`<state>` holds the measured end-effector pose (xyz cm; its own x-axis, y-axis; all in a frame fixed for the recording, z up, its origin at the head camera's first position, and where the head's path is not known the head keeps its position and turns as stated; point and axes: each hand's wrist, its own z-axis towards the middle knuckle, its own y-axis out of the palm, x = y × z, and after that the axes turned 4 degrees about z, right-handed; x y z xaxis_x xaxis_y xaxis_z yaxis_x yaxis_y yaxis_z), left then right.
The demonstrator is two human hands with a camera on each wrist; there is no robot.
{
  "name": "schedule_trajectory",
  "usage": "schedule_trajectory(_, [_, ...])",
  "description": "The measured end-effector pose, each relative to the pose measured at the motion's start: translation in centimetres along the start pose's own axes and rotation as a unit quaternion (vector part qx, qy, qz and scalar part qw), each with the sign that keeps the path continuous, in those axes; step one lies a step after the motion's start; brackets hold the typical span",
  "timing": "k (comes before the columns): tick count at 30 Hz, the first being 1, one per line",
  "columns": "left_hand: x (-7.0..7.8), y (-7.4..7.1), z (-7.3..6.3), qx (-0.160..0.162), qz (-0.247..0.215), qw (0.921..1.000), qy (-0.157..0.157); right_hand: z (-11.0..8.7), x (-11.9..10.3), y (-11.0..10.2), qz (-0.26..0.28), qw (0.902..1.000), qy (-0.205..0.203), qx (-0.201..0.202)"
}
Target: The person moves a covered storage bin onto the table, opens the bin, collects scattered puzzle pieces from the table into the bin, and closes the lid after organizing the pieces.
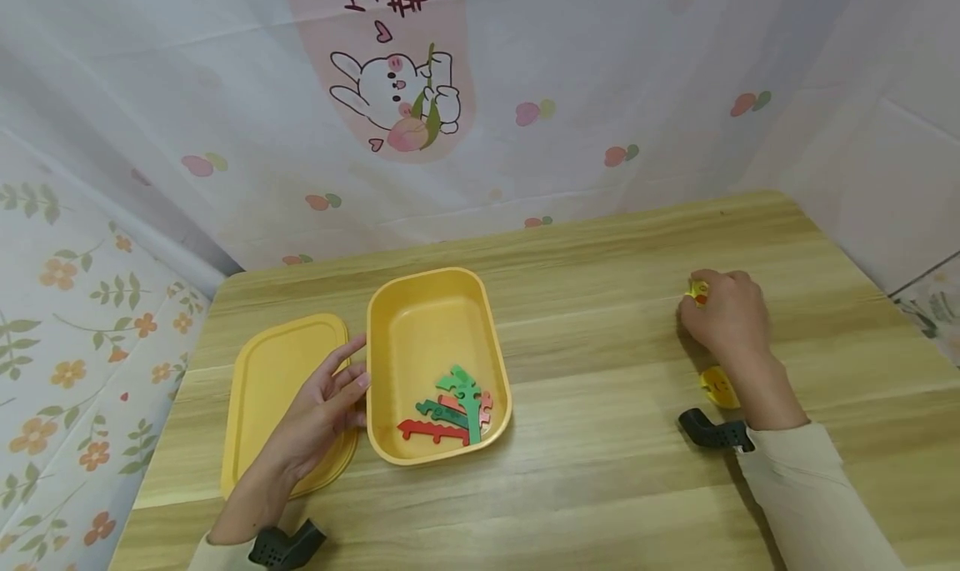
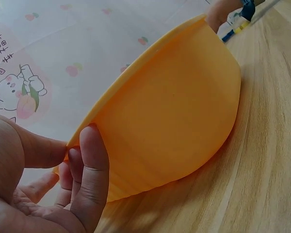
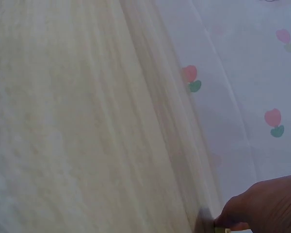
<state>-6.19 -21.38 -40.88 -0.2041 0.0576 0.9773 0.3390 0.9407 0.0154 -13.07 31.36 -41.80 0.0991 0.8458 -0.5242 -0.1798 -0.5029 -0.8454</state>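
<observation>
A yellow plastic box [image 1: 401,338] stands uncovered on the table. Its left rim is pinched by my left hand [image 1: 322,413], thumb at the edge and fingers against the outer wall, as the left wrist view shows [image 2: 87,179]. Inside the box lie several flat puzzle pieces, among them a green tree-shaped piece [image 1: 472,404] and a red one [image 1: 431,428]. Over on the right, my right hand [image 1: 727,308] grips a small yellow puzzle piece [image 1: 698,290] with a red spot, mostly covered by the fingers. Just below that hand lies another yellow piece [image 1: 720,388] with a face-like print.
The box's yellow lid [image 1: 273,379] lies flat at the left, partly beneath my left forearm. A printed cloth [image 1: 562,71] hangs behind the wooden table [image 1: 585,471]. Another flowered cloth [image 1: 67,371] hangs along the left side.
</observation>
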Motion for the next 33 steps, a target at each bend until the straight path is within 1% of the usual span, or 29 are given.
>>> schedule_trajectory(3, [0.1, -0.1, -0.1, 0.002, 0.003, 1.0000, -0.002, 0.2, -0.3, 0.0, 0.001, 0.9999, -0.004, -0.009])
schedule_trajectory(5, [0.2, -0.1, 0.0, 0.003, 0.005, 1.0000, -0.006, 0.4, -0.4, -0.5, -0.004, 0.9998, -0.004, -0.019])
schedule_trajectory(7, [0.3, 0.0, 0.2, 0.004, 0.006, 0.9999, -0.009, 0.8, -0.3, -1.2, -0.014, 0.9993, -0.004, -0.036])
schedule_trajectory(9, [0.3, 0.0, 0.3, 0.007, 0.005, 0.9999, -0.008, 1.2, -0.1, -2.1, -0.019, 0.9978, 0.003, -0.063])
schedule_trajectory(12, [0.2, -0.1, 0.2, 0.008, 0.001, 1.0000, -0.005, 1.7, 0.3, -3.0, -0.010, 0.9942, 0.030, -0.102])
schedule_trajectory(15, [-0.1, 0.0, -0.1, 0.000, -0.001, 1.0000, -0.003, 1.9, 0.6, -3.3, 0.006, 0.9906, 0.067, -0.119])
schedule_trajectory(17, [-0.2, 0.0, -0.3, -0.004, -0.001, 1.0000, -0.001, 1.8, 0.7, -3.3, 0.013, 0.9894, 0.083, -0.119])
schedule_trajectory(20, [-0.1, 0.0, -0.4, 0.000, 0.001, 1.0000, 0.003, 1.8, 0.7, -3.1, 0.014, 0.9899, 0.089, -0.109])
schedule_trajectory(27, [0.1, -0.1, -0.1, -0.006, -0.003, 1.0000, 0.006, 1.7, 0.1, -3.4, 0.026, 0.9912, 0.094, -0.089])
schedule_trajectory(33, [0.1, -0.1, 0.0, 0.002, 0.002, 1.0000, -0.005, 1.7, -0.7, -3.4, 0.051, 0.9922, 0.087, -0.073])
